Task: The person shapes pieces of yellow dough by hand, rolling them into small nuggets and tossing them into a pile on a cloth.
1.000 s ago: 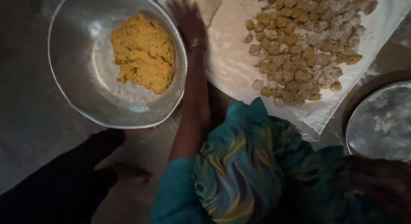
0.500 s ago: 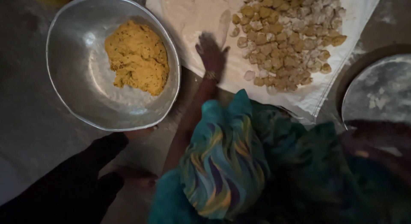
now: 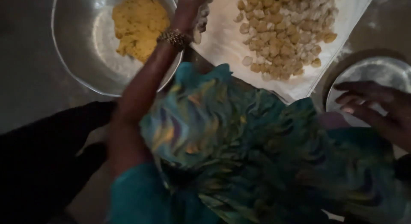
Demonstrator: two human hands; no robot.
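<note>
- Head view: my left hand (image 3: 188,8) reaches toward 12 o'clock, fingers partly curled and blurred at the near edge of the white cloth (image 3: 222,40). It seems to grip a small pale floured lump (image 3: 201,18), but the blur keeps me from being sure.
- A gold bracelet (image 3: 174,37) sits on that wrist, and my forearm crosses the right rim of the metal bowl (image 3: 77,48).
- The metal bowl lies at about 10 o'clock from my lap. A mound of yellow dough (image 3: 137,23) rests in its upper part, with a dusting of flour beneath it.
- The white cloth spreads from 12 to 2 o'clock and carries a heap of small dough pieces (image 3: 284,31), pale and yellowish and coated in flour, just to the right of my left hand.
- My right hand (image 3: 376,106) is at 3 o'clock, open, fingers spread wide and holding nothing. It hovers over the rim of a round metal plate (image 3: 381,72) that bears flour traces.
- My teal patterned garment (image 3: 257,155) fills the lower middle, and a dark cloth (image 3: 47,164) lies at 8 o'clock.
</note>
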